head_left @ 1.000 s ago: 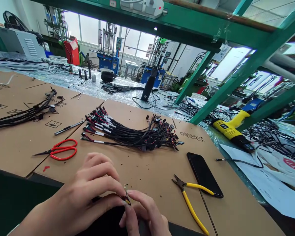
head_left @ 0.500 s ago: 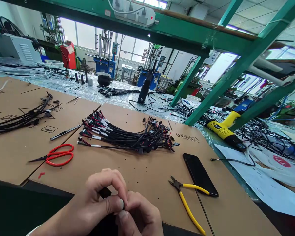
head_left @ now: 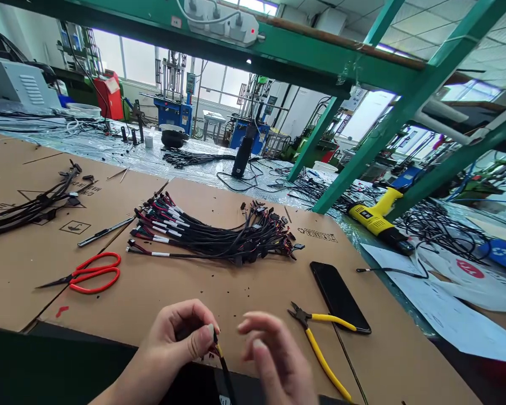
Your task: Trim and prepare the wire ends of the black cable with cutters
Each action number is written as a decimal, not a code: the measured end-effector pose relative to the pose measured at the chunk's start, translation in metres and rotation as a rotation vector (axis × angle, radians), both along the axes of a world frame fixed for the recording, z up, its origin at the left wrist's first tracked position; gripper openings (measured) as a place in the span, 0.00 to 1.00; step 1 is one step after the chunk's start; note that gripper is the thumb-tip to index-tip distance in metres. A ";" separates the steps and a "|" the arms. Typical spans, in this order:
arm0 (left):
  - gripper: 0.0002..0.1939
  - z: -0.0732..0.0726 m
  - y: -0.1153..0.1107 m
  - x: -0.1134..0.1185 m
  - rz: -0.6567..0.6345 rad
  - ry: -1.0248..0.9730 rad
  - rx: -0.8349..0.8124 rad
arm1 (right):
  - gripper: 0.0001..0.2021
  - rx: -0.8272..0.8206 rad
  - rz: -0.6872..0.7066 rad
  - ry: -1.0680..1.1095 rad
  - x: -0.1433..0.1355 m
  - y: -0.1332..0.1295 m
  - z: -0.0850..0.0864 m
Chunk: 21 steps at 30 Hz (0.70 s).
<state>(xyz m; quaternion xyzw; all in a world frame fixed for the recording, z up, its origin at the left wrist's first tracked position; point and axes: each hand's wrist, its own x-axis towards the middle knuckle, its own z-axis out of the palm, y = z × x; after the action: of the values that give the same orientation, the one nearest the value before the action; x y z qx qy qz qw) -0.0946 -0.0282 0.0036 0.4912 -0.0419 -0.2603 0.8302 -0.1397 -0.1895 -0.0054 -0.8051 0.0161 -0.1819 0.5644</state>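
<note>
Between thumb and forefinger, my left hand (head_left: pixel 181 337) pinches the end of a black cable (head_left: pixel 225 368). Short coloured wires, some yellow, show just below the fingertips, and the cable runs down past the bottom edge. My right hand (head_left: pixel 278 357) is apart from it to the right, fingers curled loosely with a gap between thumb and fingers, slightly blurred. Beyond the hands lies a bundle of black wire harnesses (head_left: pixel 202 236) with white labels and small connectors. To the right rest yellow-handled cutters (head_left: pixel 316 337).
Red-handled scissors (head_left: pixel 95 273) and a metal craft knife (head_left: pixel 105 230) lie at left, near more black cables (head_left: pixel 34 208). A black phone (head_left: pixel 339 295) sits beside the cutters. Farther right are a yellow heat gun (head_left: pixel 379 219) and paper sheets (head_left: pixel 447 315). A green frame (head_left: pixel 362 146) crosses above.
My right hand has let go and moved right, away from my left hand. The cable end with its coloured wires now shows in my left fingers. The view has shifted slightly.
</note>
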 end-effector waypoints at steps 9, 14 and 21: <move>0.18 0.003 -0.004 -0.011 0.043 0.338 -0.139 | 0.37 -1.273 -0.365 0.305 -0.011 -0.178 -0.058; 0.17 0.002 -0.006 -0.010 0.070 0.358 -0.166 | 0.27 -1.296 -0.201 0.206 -0.009 -0.183 -0.049; 0.15 -0.001 -0.012 -0.012 0.069 0.362 -0.192 | 0.25 -0.438 -0.158 0.253 -0.010 -0.151 -0.015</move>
<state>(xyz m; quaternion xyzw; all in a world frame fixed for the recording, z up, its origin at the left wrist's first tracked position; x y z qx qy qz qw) -0.1062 -0.0400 0.0023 0.3561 0.1002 -0.3105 0.8756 -0.1493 -0.3401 -0.0201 -0.9206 0.1094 -0.1223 0.3542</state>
